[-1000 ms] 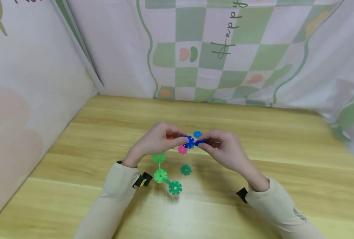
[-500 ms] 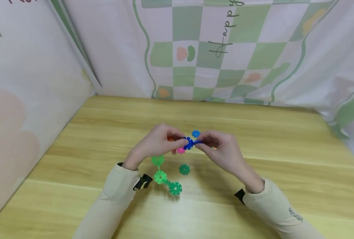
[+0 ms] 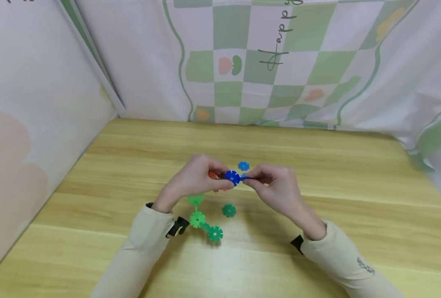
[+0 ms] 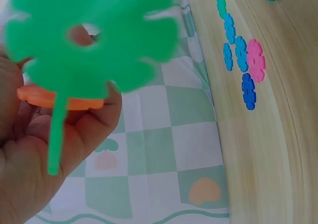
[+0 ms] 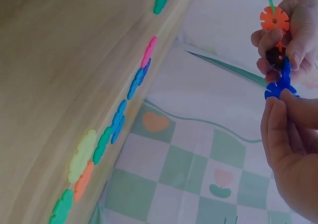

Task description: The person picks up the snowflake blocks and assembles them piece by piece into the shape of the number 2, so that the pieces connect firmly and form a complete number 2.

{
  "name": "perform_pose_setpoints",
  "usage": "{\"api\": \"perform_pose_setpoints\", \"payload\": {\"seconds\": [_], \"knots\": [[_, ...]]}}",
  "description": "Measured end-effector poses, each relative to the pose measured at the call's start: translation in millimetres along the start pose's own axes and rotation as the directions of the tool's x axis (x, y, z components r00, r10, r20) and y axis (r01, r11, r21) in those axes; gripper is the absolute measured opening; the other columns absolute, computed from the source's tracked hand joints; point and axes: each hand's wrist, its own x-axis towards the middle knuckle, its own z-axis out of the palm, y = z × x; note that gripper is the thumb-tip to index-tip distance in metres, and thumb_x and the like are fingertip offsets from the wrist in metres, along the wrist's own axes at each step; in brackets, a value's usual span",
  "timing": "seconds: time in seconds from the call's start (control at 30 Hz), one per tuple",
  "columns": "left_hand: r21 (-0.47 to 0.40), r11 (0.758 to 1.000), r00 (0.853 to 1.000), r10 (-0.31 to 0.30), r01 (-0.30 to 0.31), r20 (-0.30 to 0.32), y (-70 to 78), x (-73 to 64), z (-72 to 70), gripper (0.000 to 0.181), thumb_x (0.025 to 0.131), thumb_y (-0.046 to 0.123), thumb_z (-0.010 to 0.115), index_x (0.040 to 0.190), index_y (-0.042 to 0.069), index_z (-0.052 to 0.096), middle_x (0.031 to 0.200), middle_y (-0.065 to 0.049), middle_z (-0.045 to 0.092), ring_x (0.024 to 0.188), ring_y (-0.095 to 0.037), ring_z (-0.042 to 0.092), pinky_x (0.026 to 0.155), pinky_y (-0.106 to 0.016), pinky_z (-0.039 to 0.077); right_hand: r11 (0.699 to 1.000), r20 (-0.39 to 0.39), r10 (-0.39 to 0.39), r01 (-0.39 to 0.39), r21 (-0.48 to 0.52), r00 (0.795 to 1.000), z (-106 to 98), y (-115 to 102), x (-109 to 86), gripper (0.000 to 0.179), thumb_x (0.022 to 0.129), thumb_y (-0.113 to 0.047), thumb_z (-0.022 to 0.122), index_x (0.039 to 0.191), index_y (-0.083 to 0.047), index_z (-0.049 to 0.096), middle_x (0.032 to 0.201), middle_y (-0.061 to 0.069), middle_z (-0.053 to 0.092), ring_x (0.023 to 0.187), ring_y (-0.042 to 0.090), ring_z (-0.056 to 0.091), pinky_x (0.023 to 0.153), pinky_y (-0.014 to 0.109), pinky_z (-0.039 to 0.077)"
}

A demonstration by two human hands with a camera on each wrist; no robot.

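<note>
My left hand [image 3: 194, 176] pinches a dark blue snowflake disc [image 3: 232, 178] between thumb and fingers. That disc ends a chain; in the right wrist view a dark disc [image 5: 273, 59], an orange disc [image 5: 275, 19] and a green one lead up from it. The chain's green discs [image 3: 197, 219] hang below my left wrist, and one green disc [image 4: 94, 35] fills much of the left wrist view. Thumb and fingertips of my right hand [image 3: 276, 186] pinch a second blue disc [image 5: 273, 90], edge-on in the head view, meeting the first at its rim. Fingers hide part of both.
Loose discs lie flat on the wooden table [image 3: 354, 186]: a green disc [image 3: 228, 210], a light blue disc [image 3: 243, 166], a pink disc [image 4: 256, 60], a pale yellow disc [image 5: 82, 156] and several others. A checked curtain [image 3: 265, 82] hangs behind the far edge.
The right-hand blue disc has turned more edge-on. My left thumb has shifted lower on the other blue disc, showing more of its face. Both hands stay close together, and the view shifts slightly.
</note>
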Motion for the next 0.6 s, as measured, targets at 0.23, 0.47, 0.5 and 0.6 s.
{"api": "perform_pose_setpoints", "payload": {"seconds": [0.23, 0.47, 0.5, 0.6], "knots": [[0.08, 0.997, 1.0, 0.001, -0.001, 0.001, 4.9, -0.6, 1.3, 0.009, 0.088, 0.015, 0.071, 0.085, 0.007, 0.073, 0.07, 0.001, 0.067, 0.057, -0.012, 0.059, 0.05, -0.022, 0.045, 0.998, -0.061, -0.066, 0.066, -0.004, 0.996, 4.5, 0.5, -0.6, 0.017, 0.069, 0.014, 0.078, 0.072, -0.001, 0.071, 0.072, 0.008, 0.071, 0.059, 0.017, 0.068, 0.054, 0.018, 0.053], [0.109, 0.994, 1.0, 0.002, -0.001, -0.009, 6.5, 1.1, 2.9, 0.011, 0.089, 0.016, 0.07, 0.084, 0.007, 0.073, 0.066, 0.005, 0.064, 0.054, -0.008, 0.055, 0.048, -0.02, 0.041, 0.995, -0.105, -0.101, 0.1, -0.02, 0.989, 6.4, -0.3, -1.6, 0.017, 0.068, 0.016, 0.078, 0.072, 0.0, 0.071, 0.072, 0.01, 0.071, 0.061, 0.019, 0.069, 0.057, 0.018, 0.054], [0.109, 0.994, 1.0, -0.001, 0.002, -0.008, 6.9, 1.4, 3.3, 0.011, 0.089, 0.016, 0.07, 0.083, 0.007, 0.073, 0.066, 0.003, 0.064, 0.054, -0.008, 0.055, 0.048, -0.02, 0.04, 0.995, -0.112, -0.1, 0.099, -0.018, 0.989, 6.9, -0.4, -1.8, 0.018, 0.068, 0.016, 0.078, 0.071, 0.0, 0.071, 0.072, 0.01, 0.071, 0.061, 0.019, 0.069, 0.058, 0.018, 0.054], [0.11, 0.994, 1.0, -0.012, 0.013, -0.007, 8.6, 1.2, 4.0, 0.015, 0.09, 0.016, 0.069, 0.079, 0.006, 0.071, 0.064, 0.0, 0.062, 0.053, -0.009, 0.054, 0.047, -0.02, 0.038, 0.994, -0.14, -0.107, 0.105, -0.023, 0.984, 9.6, -0.6, -2.4, 0.018, 0.068, 0.017, 0.078, 0.07, 0.0, 0.072, 0.071, 0.01, 0.071, 0.06, 0.02, 0.069, 0.059, 0.017, 0.053]]}}
